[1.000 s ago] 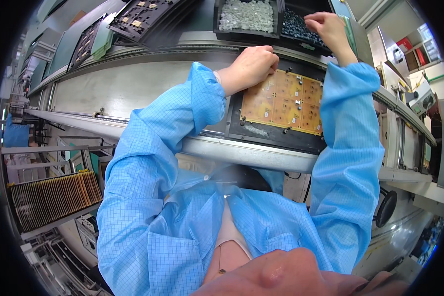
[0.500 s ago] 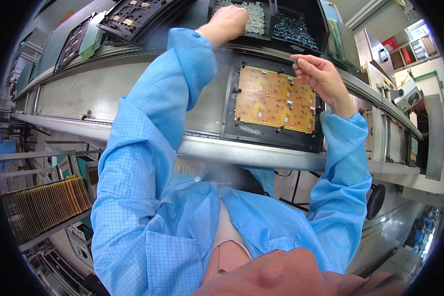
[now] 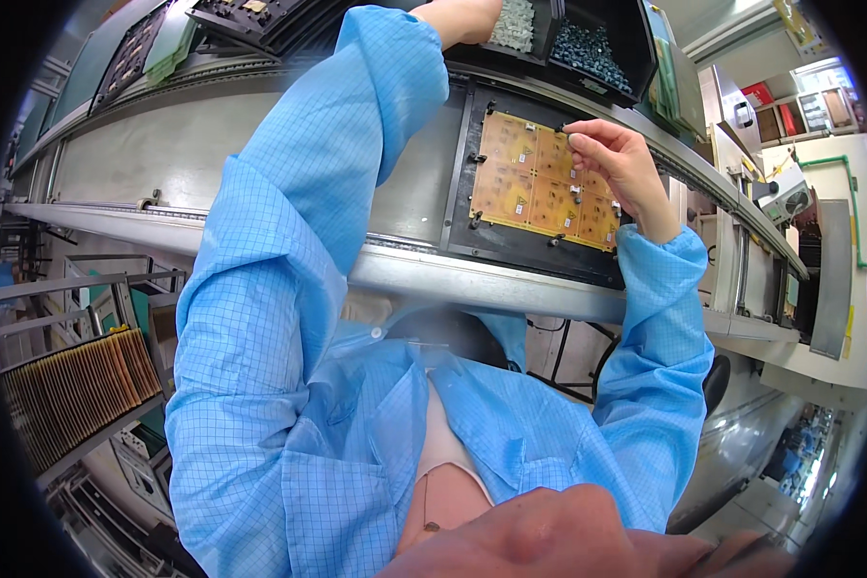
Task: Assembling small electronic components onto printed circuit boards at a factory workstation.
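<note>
My right hand (image 3: 626, 169) is pinched closed over the upper edge of an orange circuit board panel (image 3: 506, 196). A tiny dark thing seems to be at its fingertips, too small to name. The panel lies in a black carrier frame (image 3: 460, 183), held by small black clips, and bears a few small white parts. My left hand (image 3: 464, 19) is at the top edge of the view, by a black bin of small white parts (image 3: 513, 27); its fingers are hidden. Right of that stands a bin of small dark blue parts (image 3: 590, 56).
The carrier sits on a metal conveyor track with a front rail (image 3: 453, 275). Black trays (image 3: 250, 19) and green sheets (image 3: 175, 48) lie at the back left. A rack of upright boards (image 3: 82, 395) stands at lower left. Green boards (image 3: 672, 91) lean right of the bins.
My right hand has moved left and slightly down, its fingertips now at the panel's upper edge. My left hand sits higher in view, partly cut off; the view itself has shifted a little.
</note>
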Demonstrator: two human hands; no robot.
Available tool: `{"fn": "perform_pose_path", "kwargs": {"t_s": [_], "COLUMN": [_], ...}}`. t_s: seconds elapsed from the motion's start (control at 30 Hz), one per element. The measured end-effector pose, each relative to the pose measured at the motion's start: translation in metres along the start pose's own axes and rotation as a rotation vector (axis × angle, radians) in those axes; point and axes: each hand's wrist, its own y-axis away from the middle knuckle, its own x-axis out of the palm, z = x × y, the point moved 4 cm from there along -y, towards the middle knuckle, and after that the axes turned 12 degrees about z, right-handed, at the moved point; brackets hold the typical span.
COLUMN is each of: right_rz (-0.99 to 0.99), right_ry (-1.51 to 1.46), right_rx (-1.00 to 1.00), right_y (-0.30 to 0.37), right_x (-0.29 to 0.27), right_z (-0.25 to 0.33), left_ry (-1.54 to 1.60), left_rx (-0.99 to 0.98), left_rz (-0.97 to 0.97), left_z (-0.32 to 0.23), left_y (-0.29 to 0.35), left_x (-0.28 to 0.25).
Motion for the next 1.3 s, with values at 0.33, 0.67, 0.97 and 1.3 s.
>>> {"fn": "perform_pose_path", "kwargs": {"t_s": [0.33,0.67,0.97,1.3], "right_rz": [-0.173,-0.321,-0.284,-0.343], "right_ry": [0.584,0.969,1.214,1.218], "right_rx": [0.027,-0.047,-0.063,0.009], "right_y": [-0.015,-0.022,-0.024,-0.023], "right_x": [0.006,0.019,0.016,0.021], "right_z": [-0.008,-0.003,0.003,0.006], "left_ry": [0.640,0.794,0.819,0.839], "left_rx": [0.198,0.243,0.240,0.254], "left_rz": [0.107,0.149,0.066,-0.011], "left_z": [-0.060,-0.076,-0.071,-0.070], "left_y": [0.111,0.144,0.146,0.146], "left_x": [-0.053,-0.017,-0.022,-0.021]}}
